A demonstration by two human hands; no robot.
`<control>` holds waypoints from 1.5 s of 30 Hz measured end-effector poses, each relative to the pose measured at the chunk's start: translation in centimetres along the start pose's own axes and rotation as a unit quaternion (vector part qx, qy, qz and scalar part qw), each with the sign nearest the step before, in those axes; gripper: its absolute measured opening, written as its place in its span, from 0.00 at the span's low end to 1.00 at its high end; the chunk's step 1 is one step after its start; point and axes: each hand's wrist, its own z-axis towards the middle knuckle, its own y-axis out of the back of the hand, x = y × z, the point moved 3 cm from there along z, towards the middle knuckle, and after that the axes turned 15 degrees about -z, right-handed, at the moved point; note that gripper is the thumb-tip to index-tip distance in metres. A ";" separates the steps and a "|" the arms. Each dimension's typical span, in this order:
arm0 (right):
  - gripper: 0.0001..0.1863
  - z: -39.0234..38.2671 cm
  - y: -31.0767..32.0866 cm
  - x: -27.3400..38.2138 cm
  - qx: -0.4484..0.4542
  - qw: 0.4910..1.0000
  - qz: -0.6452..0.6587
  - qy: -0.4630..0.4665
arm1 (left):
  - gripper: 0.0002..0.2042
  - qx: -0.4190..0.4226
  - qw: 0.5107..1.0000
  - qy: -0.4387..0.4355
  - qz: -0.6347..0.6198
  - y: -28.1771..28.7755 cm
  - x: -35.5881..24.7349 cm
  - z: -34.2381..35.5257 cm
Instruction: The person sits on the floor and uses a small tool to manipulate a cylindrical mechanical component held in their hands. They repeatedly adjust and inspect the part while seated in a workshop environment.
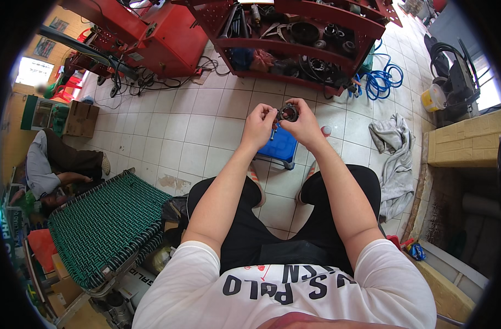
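My right hand (299, 125) is closed on a dark round metal part (288, 112) with a ring-like rim, held up above a small blue plastic stool (279, 148). My left hand (260, 124) is pinched just left of that part; what exactly its fingers grip is too small to make out. A slim silvery object (273, 134) shows below the fingers, over the stool; whether it is held or lying there I cannot tell. A small bottle (325, 131) stands on the tiles beside my right wrist.
Ahead are a red tool cart (294, 55), a red machine (163, 41) and blue hose coils (382, 77). A grey cloth (391, 159) and yellow bucket (432, 98) are right. At left, another person (47, 164) lies beside a green woven folding seat (108, 225).
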 end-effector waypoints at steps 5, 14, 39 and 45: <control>0.32 0.0 0.0 0.0 -0.001 1.000 -0.007 0.005 | 0.13 -0.010 1.000 -0.007 0.018 0.1 0.1 0.1; 0.32 0.0 -0.2 0.0 -0.001 1.000 -0.008 0.012 | 0.17 -0.029 0.998 -0.033 0.036 0.0 0.4 0.2; 0.32 -0.1 -0.2 0.5 -0.011 0.999 -0.018 0.033 | 0.08 -0.040 0.999 -0.016 -0.015 0.5 0.0 0.1; 0.32 0.1 -0.2 0.0 -0.009 1.000 -0.022 0.015 | 0.06 -0.025 0.997 -0.044 0.052 0.4 0.1 0.1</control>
